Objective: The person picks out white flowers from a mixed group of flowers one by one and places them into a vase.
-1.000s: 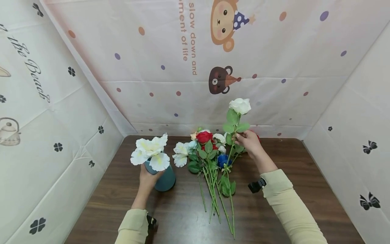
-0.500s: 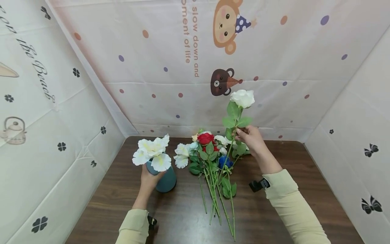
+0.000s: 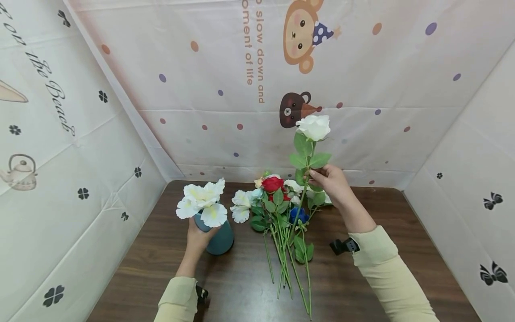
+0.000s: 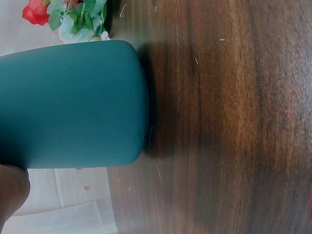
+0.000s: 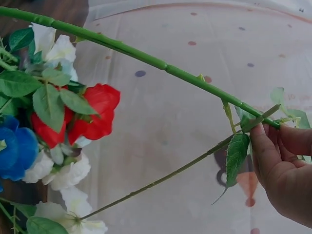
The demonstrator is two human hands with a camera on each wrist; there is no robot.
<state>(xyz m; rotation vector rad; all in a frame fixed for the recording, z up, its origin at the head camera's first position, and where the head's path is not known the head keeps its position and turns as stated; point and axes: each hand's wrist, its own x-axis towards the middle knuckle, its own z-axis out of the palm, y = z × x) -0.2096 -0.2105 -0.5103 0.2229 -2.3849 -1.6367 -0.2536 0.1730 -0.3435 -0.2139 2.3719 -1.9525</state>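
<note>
My left hand (image 3: 198, 237) grips the upper part of a blue-green vase (image 3: 220, 241), which stands on the table. White flowers with yellow centres (image 3: 203, 202) sit in the vase's mouth. In the left wrist view, the vase's smooth side (image 4: 78, 102) fills the left half, with a bit of my thumb at the edge. My right hand (image 3: 333, 184) pinches the green stem of a white rose (image 3: 314, 128) just below its leaves, holding it upright above the other flowers. A thinner stem (image 5: 161, 181) with a white flower at its far end reaches to my right fingertips in the right wrist view.
A bunch of artificial flowers lies mid-table, with a red rose (image 3: 272, 184), a blue rose (image 3: 298, 215) and white blooms (image 3: 240, 205). Their long green stems (image 3: 283, 268) point toward me. Printed cloth (image 3: 241, 134) stands behind the wooden table (image 3: 346, 286).
My right hand has raised the white rose a little, and the bloom has tilted slightly left. My left hand and the vase have stayed in place.
</note>
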